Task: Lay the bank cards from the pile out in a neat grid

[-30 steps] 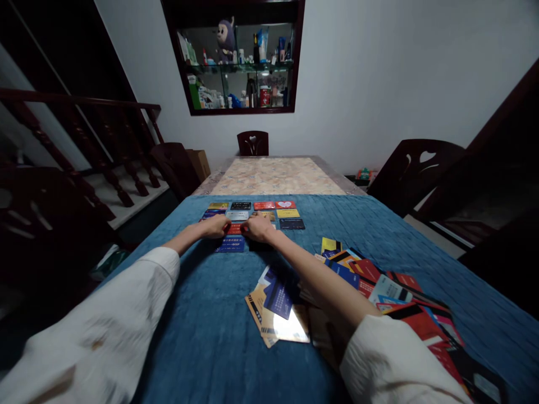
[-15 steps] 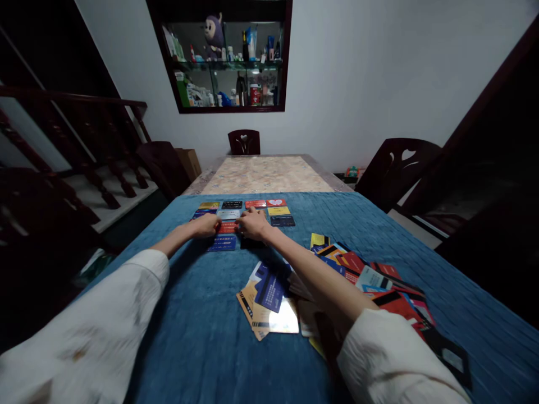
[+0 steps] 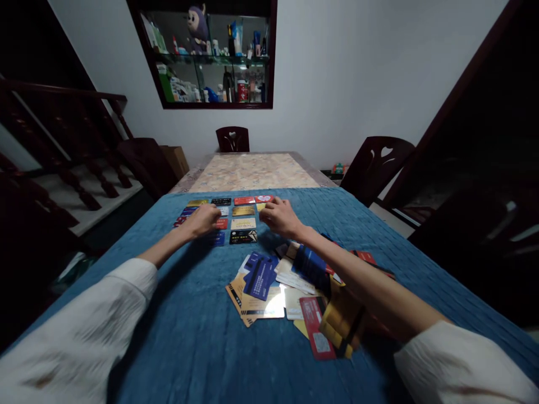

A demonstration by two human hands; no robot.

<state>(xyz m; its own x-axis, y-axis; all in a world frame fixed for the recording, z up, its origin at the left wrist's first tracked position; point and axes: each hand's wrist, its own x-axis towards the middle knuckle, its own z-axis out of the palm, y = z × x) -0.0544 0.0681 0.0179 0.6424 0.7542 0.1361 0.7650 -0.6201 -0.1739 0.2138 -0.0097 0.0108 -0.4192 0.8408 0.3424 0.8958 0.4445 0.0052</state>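
My left hand, its fingers curled closed, rests over the left columns of laid-out cards. Its fingertips are at a red card, and below it lies a partly covered blue card. My right hand is over the right end of the rows, fingers bent down and drawn together, covering most of a yellow card. What either hand pinches, if anything, is hidden. Between the hands lie a gold card, a cream card and a black card, stacked in a column without overlapping.
Loose overlapping cards lie nearer me, and more spread under my right forearm, including a red card. A blue cloth covers the near table. Chairs stand around it; a wall cabinet is behind.
My right hand has moved right, off the middle column to the right-hand one, uncovering the gold, cream and black cards. My left hand stays by the red card. The view has turned right.
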